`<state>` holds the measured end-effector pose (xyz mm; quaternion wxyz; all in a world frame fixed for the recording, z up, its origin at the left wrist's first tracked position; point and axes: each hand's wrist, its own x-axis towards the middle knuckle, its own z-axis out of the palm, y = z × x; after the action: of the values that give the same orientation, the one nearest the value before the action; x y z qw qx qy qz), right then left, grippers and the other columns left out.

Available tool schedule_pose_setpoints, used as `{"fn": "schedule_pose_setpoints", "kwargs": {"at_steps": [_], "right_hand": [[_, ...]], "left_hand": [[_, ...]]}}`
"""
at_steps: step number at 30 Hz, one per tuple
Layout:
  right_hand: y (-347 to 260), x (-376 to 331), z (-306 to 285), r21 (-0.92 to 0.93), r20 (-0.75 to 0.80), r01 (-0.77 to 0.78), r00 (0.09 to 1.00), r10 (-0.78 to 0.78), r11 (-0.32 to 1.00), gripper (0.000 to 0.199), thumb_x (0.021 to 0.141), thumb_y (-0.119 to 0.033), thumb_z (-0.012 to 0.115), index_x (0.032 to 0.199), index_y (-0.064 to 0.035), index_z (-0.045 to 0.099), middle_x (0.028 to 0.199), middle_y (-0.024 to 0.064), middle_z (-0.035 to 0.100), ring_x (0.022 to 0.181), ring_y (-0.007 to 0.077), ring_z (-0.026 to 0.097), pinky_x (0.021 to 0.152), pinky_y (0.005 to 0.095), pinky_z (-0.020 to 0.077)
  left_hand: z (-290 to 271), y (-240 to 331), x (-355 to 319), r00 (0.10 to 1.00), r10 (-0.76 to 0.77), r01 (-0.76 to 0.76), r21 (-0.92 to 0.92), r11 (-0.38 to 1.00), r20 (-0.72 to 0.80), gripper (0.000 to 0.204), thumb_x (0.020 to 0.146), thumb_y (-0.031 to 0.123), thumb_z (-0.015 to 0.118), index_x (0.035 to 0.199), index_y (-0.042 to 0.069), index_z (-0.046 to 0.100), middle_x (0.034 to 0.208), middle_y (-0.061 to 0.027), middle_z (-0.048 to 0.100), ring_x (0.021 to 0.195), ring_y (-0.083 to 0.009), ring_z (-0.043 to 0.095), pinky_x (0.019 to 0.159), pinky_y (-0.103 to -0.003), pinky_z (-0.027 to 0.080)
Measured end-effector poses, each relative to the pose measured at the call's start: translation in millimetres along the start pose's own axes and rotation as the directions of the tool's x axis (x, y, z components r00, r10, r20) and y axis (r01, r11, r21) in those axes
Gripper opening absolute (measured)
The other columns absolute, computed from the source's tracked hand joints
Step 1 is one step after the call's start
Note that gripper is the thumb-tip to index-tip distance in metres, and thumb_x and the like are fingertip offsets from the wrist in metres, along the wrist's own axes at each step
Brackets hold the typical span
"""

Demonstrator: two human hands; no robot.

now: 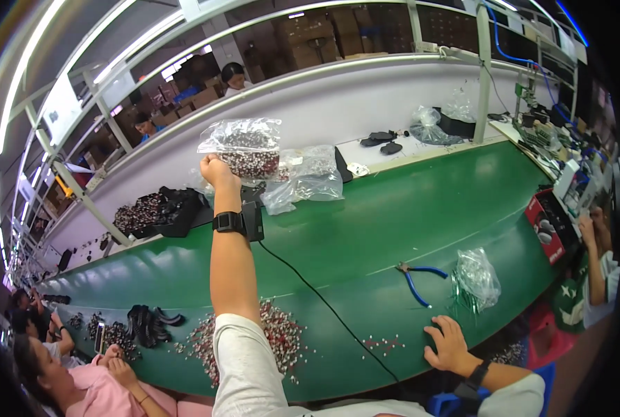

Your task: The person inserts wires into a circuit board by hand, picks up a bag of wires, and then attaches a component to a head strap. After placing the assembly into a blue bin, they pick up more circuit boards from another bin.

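My left hand (218, 171) is stretched far forward, closed on the edge of a clear plastic bag (251, 156) filled with small red, white and dark parts. The bag is held up in front of the low white wall. Beneath my left forearm, a large heap of small red-and-white parts (282, 333) spreads over the green bench (365, 215). My right hand (450, 346) rests on the bench with fingers apart and nothing in them. A few loose small parts (386, 342) lie left of it, and blue-handled pliers (421, 278) lie beyond it.
Another clear bag (477, 278) lies right of the pliers. Plastic bags (306, 184) and a black tray of parts (160, 212) line the back. A black cable (310, 285) crosses the bench. Co-workers sit at left (66, 382) and right (595, 271), near a red box (546, 226).
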<state>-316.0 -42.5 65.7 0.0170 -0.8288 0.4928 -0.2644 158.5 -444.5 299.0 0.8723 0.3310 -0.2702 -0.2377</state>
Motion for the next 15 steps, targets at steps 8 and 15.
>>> {"fn": "schedule_pose_setpoints", "kwargs": {"at_steps": [8,15], "right_hand": [[-5.7,-20.0,5.7,0.041,-0.158,0.049,0.987,-0.042,0.998,0.040,0.067,-0.015,0.065,0.104,-0.0035,0.057,0.114,0.0193,0.052,0.107,0.0386,0.050,0.094,0.0452,0.0422],[-57.0,-38.1,-1.7,0.175,-0.216,-0.026,0.974,0.064,0.984,0.043,0.072,-0.012,0.064,0.112,-0.0019,0.054,0.114,0.0206,0.053,0.107,0.0395,0.051,0.093,0.0440,0.0433]], "left_hand": [[-30.7,183.0,-115.1,0.903,-0.112,0.227,-0.238,0.944,0.415,0.028,0.089,0.003,0.032,0.109,-0.001,0.052,0.102,-0.0152,0.060,0.087,-0.0297,0.063,0.075,-0.045,0.057],[-185.4,248.3,-262.3,0.695,0.415,-0.602,0.159,0.783,0.587,0.029,0.093,0.013,0.041,0.111,-0.005,0.054,0.103,-0.0181,0.061,0.091,-0.0277,0.063,0.086,-0.043,0.053]]}}
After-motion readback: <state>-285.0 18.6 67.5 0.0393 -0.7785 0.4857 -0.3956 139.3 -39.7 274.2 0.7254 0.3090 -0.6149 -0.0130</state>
